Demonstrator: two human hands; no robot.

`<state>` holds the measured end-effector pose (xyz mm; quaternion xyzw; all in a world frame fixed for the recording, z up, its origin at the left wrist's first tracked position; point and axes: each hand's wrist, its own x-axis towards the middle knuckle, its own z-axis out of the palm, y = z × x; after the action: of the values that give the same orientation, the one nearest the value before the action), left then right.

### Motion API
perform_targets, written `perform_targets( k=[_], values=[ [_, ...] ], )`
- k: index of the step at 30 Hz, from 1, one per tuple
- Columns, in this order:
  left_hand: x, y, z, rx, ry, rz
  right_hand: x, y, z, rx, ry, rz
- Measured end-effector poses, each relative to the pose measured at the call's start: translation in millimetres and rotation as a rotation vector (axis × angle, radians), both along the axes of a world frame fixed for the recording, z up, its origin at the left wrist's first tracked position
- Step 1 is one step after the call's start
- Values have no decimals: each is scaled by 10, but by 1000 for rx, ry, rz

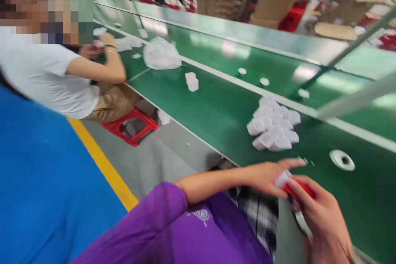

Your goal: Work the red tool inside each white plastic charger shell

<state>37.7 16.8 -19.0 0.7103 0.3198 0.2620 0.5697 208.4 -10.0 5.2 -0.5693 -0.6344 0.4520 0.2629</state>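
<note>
Pale pieces [274, 123] and a ring [335, 163] lie near the hands [323, 204].

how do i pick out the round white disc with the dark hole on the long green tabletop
Start at the long green tabletop and find the heap of pale pinkish-white angular pieces. The round white disc lies to the heap's lower right, above the person's right hand in the picture. Unlike those heaped pieces, it is ring-like, with a dark hole in its middle.
</note>
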Motion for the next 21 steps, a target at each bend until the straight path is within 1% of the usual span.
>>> perform_targets(
  k=[1,2,4,5,6,7,8,9,10,12,14,17,19,21],
  values=[
    [-24,-15,13,-7,-64,59,-77,-21,52,-60,110,-38],
    [-41,-23,8,-35,-158,46,-142,-15,84,-116,205,-48],
    [-58,-13,-27,-181,-340,68,-198,62,87,-190,381,-37],
    [-58,1,-44,-288,-413,90,-182,111,65,-192,438,-89],
    [-55,17,-55,-397,-472,147,-138,153,35,-155,482,-158],
    [-48,33,-58,-466,-542,228,-74,179,1,-79,549,-258],
    [-40,46,-54,-488,-597,291,3,185,-36,-6,603,-342],
    [-32,56,-46,-480,-614,331,85,171,-73,66,627,-403],
    [-24,63,-36,-457,-615,345,164,141,-111,118,634,-434],
    [-12,76,-24,-412,-586,320,296,58,-184,174,640,-448],
    [-6,93,-31,-356,-575,281,381,-7,-251,199,661,-445],
    [-1,119,-70,-258,-556,211,446,-18,-326,217,670,-444],
    [0,116,-97,-201,-517,169,467,9,-349,206,643,-432],
    [-6,90,-118,-93,-462,123,472,24,-350,193,615,-409]
  ],
)
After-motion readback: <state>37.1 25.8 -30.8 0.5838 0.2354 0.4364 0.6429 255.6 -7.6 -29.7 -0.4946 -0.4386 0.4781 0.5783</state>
